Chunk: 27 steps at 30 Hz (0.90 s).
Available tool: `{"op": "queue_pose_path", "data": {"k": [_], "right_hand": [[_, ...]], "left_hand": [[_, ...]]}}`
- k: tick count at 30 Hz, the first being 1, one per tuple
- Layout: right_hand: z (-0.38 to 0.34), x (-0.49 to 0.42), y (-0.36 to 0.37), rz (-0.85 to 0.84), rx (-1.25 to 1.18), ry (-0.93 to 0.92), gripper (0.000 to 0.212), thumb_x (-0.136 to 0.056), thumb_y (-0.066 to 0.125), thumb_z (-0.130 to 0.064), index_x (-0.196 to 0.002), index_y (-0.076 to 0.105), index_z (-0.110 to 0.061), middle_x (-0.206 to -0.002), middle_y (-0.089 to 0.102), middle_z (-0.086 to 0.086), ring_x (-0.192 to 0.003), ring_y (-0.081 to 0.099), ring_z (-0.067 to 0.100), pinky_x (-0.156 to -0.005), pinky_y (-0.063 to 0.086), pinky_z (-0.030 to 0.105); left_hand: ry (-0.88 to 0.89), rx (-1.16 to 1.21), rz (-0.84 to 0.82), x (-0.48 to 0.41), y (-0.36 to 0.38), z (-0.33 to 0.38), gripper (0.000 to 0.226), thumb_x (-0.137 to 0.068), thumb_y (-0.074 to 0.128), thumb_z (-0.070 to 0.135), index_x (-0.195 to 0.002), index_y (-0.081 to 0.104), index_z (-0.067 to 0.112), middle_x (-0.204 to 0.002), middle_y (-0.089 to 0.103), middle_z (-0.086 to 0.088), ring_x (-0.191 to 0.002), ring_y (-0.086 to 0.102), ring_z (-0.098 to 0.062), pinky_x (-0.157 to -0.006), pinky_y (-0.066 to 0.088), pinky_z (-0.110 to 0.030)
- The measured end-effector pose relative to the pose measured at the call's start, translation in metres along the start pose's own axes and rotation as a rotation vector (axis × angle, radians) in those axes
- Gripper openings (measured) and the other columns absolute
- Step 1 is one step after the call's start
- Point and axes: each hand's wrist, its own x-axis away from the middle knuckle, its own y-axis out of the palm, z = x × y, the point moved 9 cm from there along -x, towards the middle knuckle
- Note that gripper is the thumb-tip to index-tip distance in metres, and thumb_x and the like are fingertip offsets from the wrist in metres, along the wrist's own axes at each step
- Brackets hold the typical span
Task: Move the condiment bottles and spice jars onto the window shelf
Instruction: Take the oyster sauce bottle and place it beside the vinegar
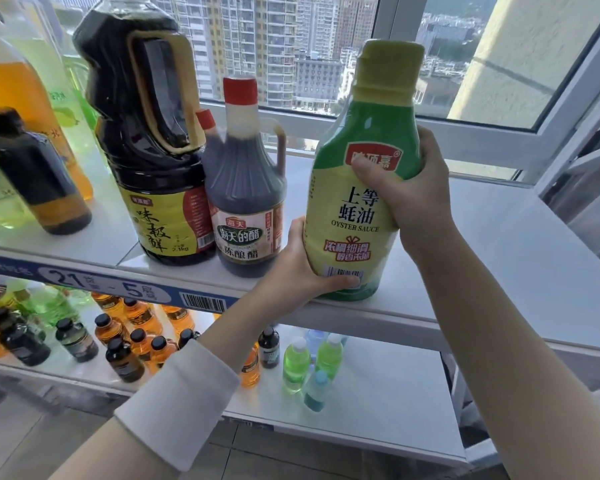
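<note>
A tall green and yellow oyster sauce bottle [362,140] stands at the front edge of the white window shelf [499,258]. My right hand [409,192] grips its upper body from the right, thumb across the red label. My left hand [302,268] holds its base from the left, fingers curled under the barcode. Just left of it stand a red-capped vinegar bottle [245,188] and a large dark soy sauce jug [146,140] with a handle.
Amber, green and dark bottles [25,140] crowd the shelf's far left. A lower shelf [378,396] holds several small amber, dark, green and blue bottles. The window frame [465,133] runs behind the shelf. Bare shelf lies right of the oyster sauce.
</note>
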Motion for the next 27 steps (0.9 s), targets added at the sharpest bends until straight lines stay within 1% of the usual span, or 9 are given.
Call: {"op": "queue_pose_path", "data": {"k": [4,10,13,16,18,20,23,25,27], "right_hand": [[-0.002,0.004,0.001,-0.012,0.057,-0.061,0.077,-0.048,0.078,-0.045,-0.114,0.047,-0.023,-0.101,0.065,-0.005,-0.093,0.066,0.010,-0.080,0.057,0.034],[-0.005,0.011,0.004,-0.043,0.082,-0.080,0.079,-0.050,0.074,-0.048,-0.119,0.042,-0.023,-0.104,0.062,-0.006,-0.094,0.065,0.007,-0.079,0.056,0.028],[0.004,0.017,0.004,-0.082,0.033,-0.040,0.086,-0.057,0.069,-0.051,-0.130,0.039,-0.018,-0.110,0.061,-0.004,-0.098,0.063,0.006,-0.079,0.055,0.025],[0.026,0.037,-0.004,-0.091,0.012,0.024,0.102,-0.060,0.057,-0.079,-0.139,0.035,-0.017,-0.125,0.054,-0.003,-0.110,0.054,-0.004,-0.086,0.049,0.023],[0.050,0.055,-0.006,-0.117,-0.010,0.108,0.104,-0.056,0.040,-0.092,-0.140,0.034,-0.031,-0.143,0.041,-0.006,-0.129,0.041,0.001,-0.103,0.038,0.033],[0.071,0.070,-0.001,-0.161,-0.045,0.213,0.092,-0.055,0.033,-0.093,-0.133,0.034,-0.045,-0.145,0.039,-0.013,-0.133,0.036,0.005,-0.106,0.033,0.034],[0.092,0.079,0.003,-0.134,-0.036,0.301,0.054,-0.087,0.019,-0.066,-0.131,0.039,-0.041,-0.125,0.051,-0.015,-0.108,0.047,-0.011,-0.094,0.042,0.011],[0.095,0.079,0.007,-0.109,-0.019,0.316,0.049,-0.099,0.013,-0.042,-0.139,0.032,-0.022,-0.122,0.050,-0.006,-0.094,0.046,-0.015,-0.069,0.043,-0.001],[0.095,0.076,0.007,-0.089,-0.008,0.320,0.047,-0.101,0.013,-0.036,-0.139,0.029,-0.014,-0.117,0.051,-0.002,-0.089,0.048,-0.014,-0.060,0.042,-0.001]], "left_hand": [[0.001,0.016,-0.008,0.002,0.002,0.000,0.085,-0.061,0.084,0.017,-0.123,0.026,0.024,-0.104,0.052,0.021,-0.094,0.051,0.015,-0.077,0.046,-0.006],[0.002,-0.013,0.009,0.006,0.001,0.001,0.089,-0.062,0.084,0.019,-0.129,0.024,0.019,-0.105,0.047,0.023,-0.098,0.048,0.010,-0.082,0.044,-0.011],[-0.002,-0.036,0.067,0.012,0.000,0.002,0.091,-0.065,0.082,0.021,-0.134,0.024,0.017,-0.111,0.047,0.018,-0.107,0.048,-0.003,-0.085,0.043,-0.012],[-0.021,0.123,0.112,0.031,-0.001,-0.008,0.091,-0.072,0.077,0.021,-0.142,0.017,0.026,-0.135,0.043,0.006,-0.126,0.042,-0.007,-0.102,0.039,-0.027],[-0.003,0.153,0.168,0.051,-0.007,-0.010,0.077,-0.080,0.069,0.023,-0.141,0.022,0.031,-0.141,0.038,0.009,-0.130,0.036,-0.002,-0.104,0.033,-0.021],[0.042,0.129,0.241,0.067,-0.017,-0.013,0.058,-0.085,0.062,0.022,-0.133,0.032,0.035,-0.140,0.041,0.010,-0.129,0.037,0.002,-0.107,0.033,-0.021],[0.078,0.151,0.265,0.074,-0.025,-0.015,0.045,-0.090,0.056,0.012,-0.126,0.042,0.036,-0.136,0.047,0.009,-0.126,0.042,0.001,-0.109,0.036,-0.033],[0.079,0.142,0.254,0.072,-0.026,-0.014,0.045,-0.091,0.054,0.010,-0.122,0.043,0.041,-0.135,0.048,0.008,-0.126,0.043,0.000,-0.108,0.036,-0.035],[0.083,0.140,0.232,0.072,-0.025,-0.013,0.044,-0.091,0.053,0.010,-0.121,0.044,0.041,-0.134,0.049,0.008,-0.125,0.044,0.000,-0.109,0.036,-0.034]]}}
